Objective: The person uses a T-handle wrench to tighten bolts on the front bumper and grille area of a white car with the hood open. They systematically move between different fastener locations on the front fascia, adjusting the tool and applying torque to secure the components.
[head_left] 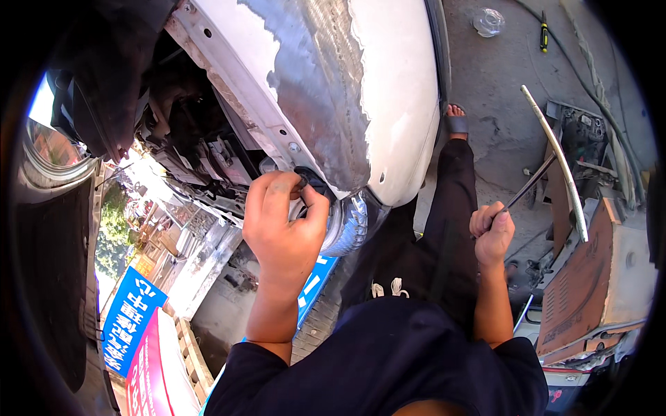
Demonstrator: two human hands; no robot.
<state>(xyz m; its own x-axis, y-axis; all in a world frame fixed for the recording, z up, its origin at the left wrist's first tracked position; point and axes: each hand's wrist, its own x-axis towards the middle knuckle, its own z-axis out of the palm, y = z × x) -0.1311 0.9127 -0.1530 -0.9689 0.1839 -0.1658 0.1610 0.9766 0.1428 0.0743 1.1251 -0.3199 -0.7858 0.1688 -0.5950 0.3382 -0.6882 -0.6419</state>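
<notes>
Shirt: dark, 6 o'clock, closest to lens.
Left hand: just off centre toward 9; fingers curled, thumb near fingertips, beside panel corner; cannot tell if anything is pinched.
Right hand: 3 o'clock, fist wrapped round dark rod, which points between 1 and 2.
Panel: 12 o'clock, white with bare-metal patch; holed inner edge borders engine bay at 10.
Lamp: below panel corner, near left hand.
Room: grey floor at 2, between leg and pale bar.
</notes>
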